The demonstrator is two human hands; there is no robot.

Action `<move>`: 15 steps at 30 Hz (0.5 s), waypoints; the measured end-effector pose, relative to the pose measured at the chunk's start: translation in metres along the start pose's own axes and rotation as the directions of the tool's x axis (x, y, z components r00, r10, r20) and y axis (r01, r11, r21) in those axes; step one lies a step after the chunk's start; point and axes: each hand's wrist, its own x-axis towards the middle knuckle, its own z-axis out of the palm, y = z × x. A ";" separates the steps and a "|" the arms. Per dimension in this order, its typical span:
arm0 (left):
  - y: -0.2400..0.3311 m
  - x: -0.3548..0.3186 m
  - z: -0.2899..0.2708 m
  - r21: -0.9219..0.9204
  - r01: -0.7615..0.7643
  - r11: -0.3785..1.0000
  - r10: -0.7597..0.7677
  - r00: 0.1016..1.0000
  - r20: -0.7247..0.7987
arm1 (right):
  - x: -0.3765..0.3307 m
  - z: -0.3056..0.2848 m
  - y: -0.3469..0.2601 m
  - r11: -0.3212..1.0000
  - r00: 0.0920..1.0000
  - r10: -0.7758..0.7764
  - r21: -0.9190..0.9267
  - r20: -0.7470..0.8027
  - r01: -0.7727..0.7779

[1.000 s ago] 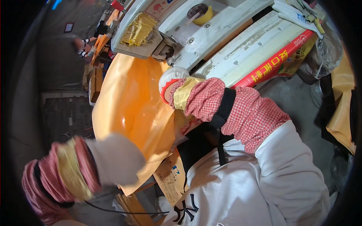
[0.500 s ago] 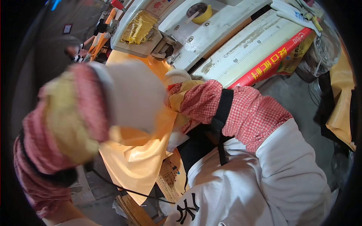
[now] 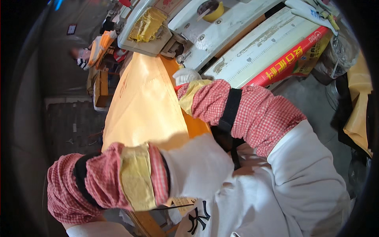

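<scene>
An orange-yellow woven plastic sheet (image 3: 144, 104) hangs from beneath the head of a white sewing machine (image 3: 193, 35) down toward my lap. My left hand (image 3: 199, 168), in a white glove, lies over the sheet's lower end close to my body. Motion smears it, and its fingers do not show clearly. Near the machine head, my right hand (image 3: 186, 76), also white-gloved, rests at the sheet's right edge. Only the back of that glove shows, so its grip is hidden. Red-checked sleeve covers with black bands wrap both forearms.
A yellow tape roll (image 3: 213, 11) sits on the machine. To its right, a worn white table surface (image 3: 244, 47) has a red printed strip (image 3: 290, 57) along its edge. White gloves (image 3: 310, 14) lie at the far right. Another person (image 3: 82, 57) is at the far left.
My left hand has swung down and right, from in front of the sheet toward my body. The sheet, bunched before, is now spread flatter. My right hand has barely moved.
</scene>
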 end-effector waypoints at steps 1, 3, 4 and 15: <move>-0.001 0.002 -0.012 -0.009 0.159 0.987 -0.157 0.981 0.114 | -0.002 -0.001 0.002 1.000 1.000 -0.003 -0.003 -0.005 0.003; -0.013 -0.003 -0.010 0.001 0.162 0.987 -0.162 0.986 0.043 | -0.007 -0.003 0.008 1.000 1.000 0.001 -0.004 -0.017 -0.001; -0.018 -0.005 -0.011 0.001 0.169 0.986 -0.169 0.985 -0.027 | -0.009 -0.004 0.011 1.000 1.000 0.003 -0.005 -0.021 -0.003; -0.130 -0.124 -0.060 0.529 0.380 0.759 -0.037 0.836 -0.548 | -0.012 0.006 0.018 0.997 0.998 -0.067 -0.035 0.015 0.067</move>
